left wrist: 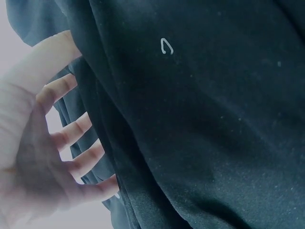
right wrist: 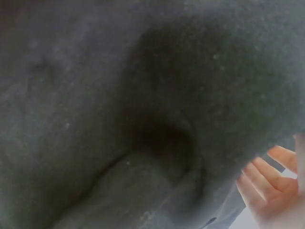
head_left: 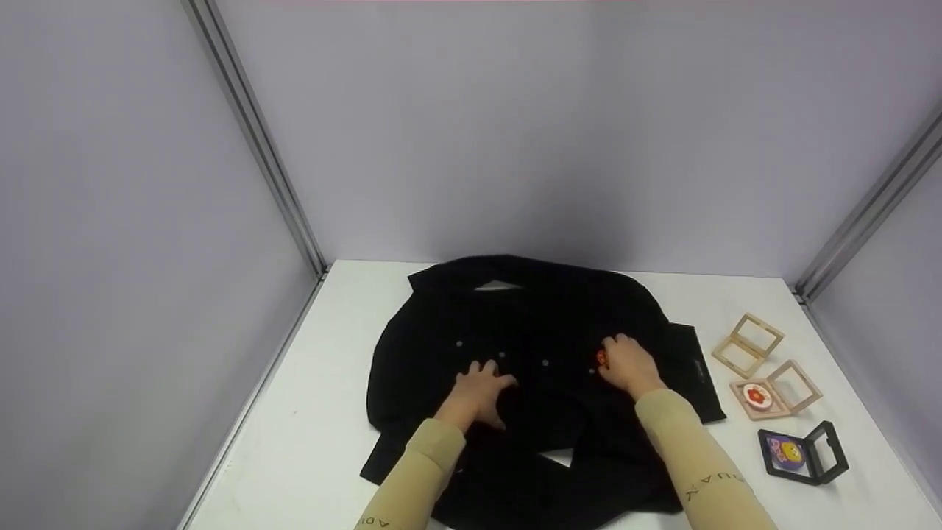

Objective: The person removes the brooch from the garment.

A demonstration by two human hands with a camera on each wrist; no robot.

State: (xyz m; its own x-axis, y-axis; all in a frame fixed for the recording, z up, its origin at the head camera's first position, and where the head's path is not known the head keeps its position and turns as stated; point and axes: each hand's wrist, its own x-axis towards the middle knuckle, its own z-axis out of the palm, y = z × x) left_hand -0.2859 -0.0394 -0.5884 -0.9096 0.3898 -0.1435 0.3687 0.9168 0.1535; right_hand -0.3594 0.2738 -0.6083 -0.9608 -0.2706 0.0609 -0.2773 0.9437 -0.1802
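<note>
A black garment [head_left: 537,316] lies spread over the white table, with several small pale dots on it. My left hand [head_left: 475,394] rests on the garment's left half, its fingers spread. In the left wrist view its fingertips [left wrist: 109,186] meet a dark fabric fold, and a small white loop mark [left wrist: 167,46] shows on the cloth. On the right half, my right hand [head_left: 631,364] pinches a small red-orange round thing [head_left: 603,358] against the cloth; its kind is too small to tell. Dark cloth fills most of the right wrist view, the fingers [right wrist: 259,179] at its lower right.
Along the table's right side stand three open cases: a light wooden one [head_left: 739,357], a pinkish one [head_left: 781,403] with a red-flower disc [head_left: 757,397], and a black one [head_left: 813,471] with a purple and yellow badge [head_left: 786,452]. Grey panels [head_left: 471,132] enclose the white table [head_left: 294,412].
</note>
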